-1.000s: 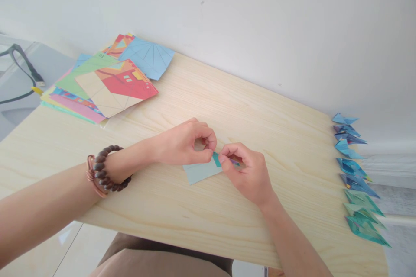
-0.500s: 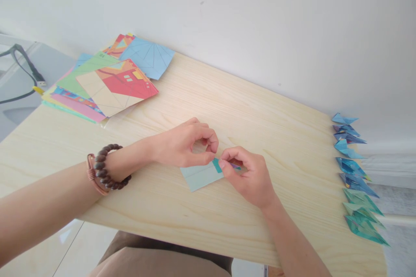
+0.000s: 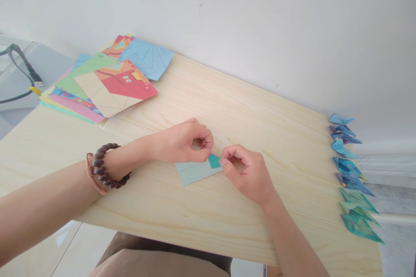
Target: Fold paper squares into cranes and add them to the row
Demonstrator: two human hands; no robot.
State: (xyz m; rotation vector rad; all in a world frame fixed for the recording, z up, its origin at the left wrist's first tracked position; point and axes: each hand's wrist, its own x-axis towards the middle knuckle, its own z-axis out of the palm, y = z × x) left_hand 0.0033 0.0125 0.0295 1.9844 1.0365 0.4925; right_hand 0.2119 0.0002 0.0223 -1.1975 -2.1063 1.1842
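A pale blue-green sheet of origami paper (image 3: 193,173) lies on the wooden table between my hands, with a folded-over teal patch (image 3: 214,161) at its right part. My left hand (image 3: 190,142), thumb and fingers closed in a pinch, is at the paper's far edge and covers part of it. Beaded and copper-coloured bracelets (image 3: 102,166) circle that wrist. On the other side, my right hand (image 3: 245,171) pinches the paper's right end between thumb and index finger. The fingertips hide that corner.
Several folded blue and green paper figures (image 3: 346,166) stand in a row along the table's right edge. A loose pile of patterned paper sheets (image 3: 113,82) lies at the back left. Beyond it is a black cable (image 3: 30,71). A white wall (image 3: 243,21) borders the table's far side.
The paper has shifted slightly left, and my left hand has moved a little left with it. More of the teal patch shows, while the purple bit under my right fingers is out of sight.
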